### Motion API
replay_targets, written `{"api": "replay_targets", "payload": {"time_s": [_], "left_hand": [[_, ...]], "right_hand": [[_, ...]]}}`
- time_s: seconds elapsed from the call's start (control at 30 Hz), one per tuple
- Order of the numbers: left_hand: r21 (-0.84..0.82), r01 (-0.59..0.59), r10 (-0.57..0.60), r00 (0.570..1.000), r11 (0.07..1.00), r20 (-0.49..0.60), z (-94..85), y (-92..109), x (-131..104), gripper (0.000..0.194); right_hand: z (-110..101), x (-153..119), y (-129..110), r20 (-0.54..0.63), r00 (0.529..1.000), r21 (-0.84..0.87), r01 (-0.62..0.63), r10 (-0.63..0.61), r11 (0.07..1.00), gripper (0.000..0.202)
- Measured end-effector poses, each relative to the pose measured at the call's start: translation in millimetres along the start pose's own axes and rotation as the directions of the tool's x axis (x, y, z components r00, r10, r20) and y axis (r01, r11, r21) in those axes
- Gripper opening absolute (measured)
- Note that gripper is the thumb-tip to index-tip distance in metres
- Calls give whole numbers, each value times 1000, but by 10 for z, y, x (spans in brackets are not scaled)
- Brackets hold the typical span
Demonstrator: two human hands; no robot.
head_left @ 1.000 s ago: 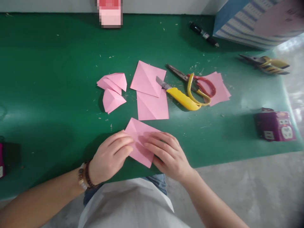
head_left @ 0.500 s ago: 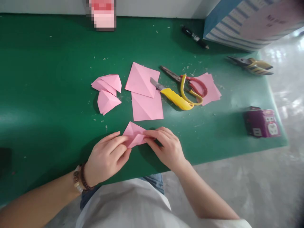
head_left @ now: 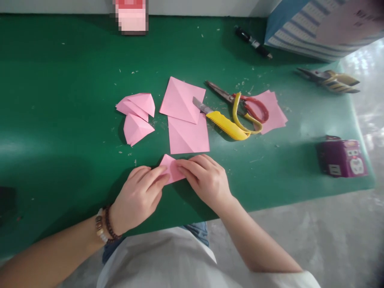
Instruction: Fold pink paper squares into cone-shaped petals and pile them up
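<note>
Between my two hands, near the front edge of the green table, is a small folded piece of pink paper [head_left: 171, 173]. My left hand [head_left: 139, 196] is closed on its left side, thumb and fingers pressing the fold. From the right, my right hand [head_left: 207, 178] pinches the paper's upper right part between thumb and fingers. Just beyond lie creased pink paper squares [head_left: 183, 100], one overlapping another. Several folded pink paper pieces [head_left: 138, 124] rest together to the left of those squares. My fingertips hide parts of the held paper.
A yellow-handled knife [head_left: 228, 125] lies across the squares' edge, touching scissors [head_left: 222, 92] with red and yellow handles. Under the handles is more pink paper [head_left: 274, 112]. Farther right are a pen [head_left: 252, 42], pliers [head_left: 330, 80], a purple box [head_left: 343, 158] and a striped bag [head_left: 318, 32].
The raised flap of the pink paper now lies folded down flatter. My right hand has shifted slightly left and my left fingers press nearer the paper's middle. The view has moved a little.
</note>
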State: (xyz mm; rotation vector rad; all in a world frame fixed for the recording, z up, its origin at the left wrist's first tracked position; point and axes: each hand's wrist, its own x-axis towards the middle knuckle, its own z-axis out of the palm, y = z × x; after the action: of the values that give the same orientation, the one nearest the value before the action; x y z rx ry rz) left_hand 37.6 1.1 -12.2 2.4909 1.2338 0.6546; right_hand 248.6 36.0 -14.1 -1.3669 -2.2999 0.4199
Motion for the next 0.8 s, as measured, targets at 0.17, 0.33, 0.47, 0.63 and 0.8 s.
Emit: {"api": "replay_targets", "payload": {"time_s": [0.17,0.33,0.47,0.63,0.8], "left_hand": [[4,-2,2,1000,1000,15,4,0,22,26],[24,3,-3,1000,1000,24,2,9,41,23],[38,11,-12,999,999,37,3,15,61,20],[47,23,-25,998,999,55,5,15,83,17],[50,34,-37,997,998,66,18,22,82,16]], "right_hand": [[13,9,-1,4,1000,-31,2,-2,1000,22],[18,12,-8,-5,1000,-46,4,-5,999,22],[19,6,-6,1,1000,-37,-3,3,999,22],[18,3,-6,13,1000,-27,-16,16,1000,23],[24,2,-6,2,1000,-27,-13,13,1000,22]]}}
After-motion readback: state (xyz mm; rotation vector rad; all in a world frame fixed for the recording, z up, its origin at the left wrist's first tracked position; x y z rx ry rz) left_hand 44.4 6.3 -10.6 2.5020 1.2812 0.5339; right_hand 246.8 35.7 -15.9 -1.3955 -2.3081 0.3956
